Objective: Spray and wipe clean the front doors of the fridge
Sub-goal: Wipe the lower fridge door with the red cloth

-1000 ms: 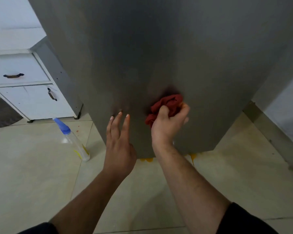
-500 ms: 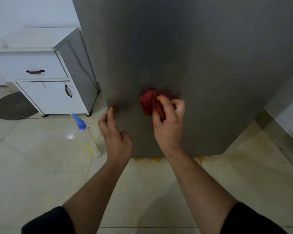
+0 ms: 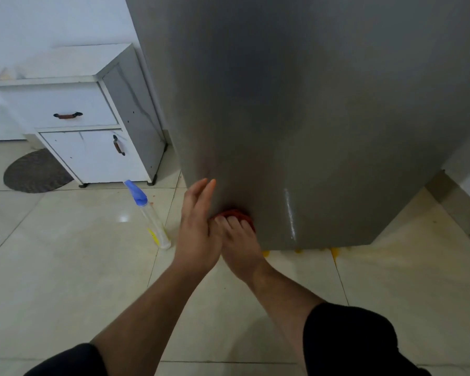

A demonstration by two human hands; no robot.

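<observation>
Head view: right hand (image 3: 239,240) grips red cloth (image 3: 236,213); left hand (image 3: 198,229) fingers (image 3: 201,195) together; outward sweep could topple spray bottle (image 3: 150,217) beside them.

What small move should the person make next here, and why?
Probably slide the right hand with the crumpled red cloth rightwards along the grey steel fridge door: a shiny wet streak sits just right of the cloth, near the door's bottom edge.

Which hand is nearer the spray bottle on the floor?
Left. The left hand is just right of the bottle, fingers straight against the fridge. The right hand is farther right, holding the cloth on it.
</observation>
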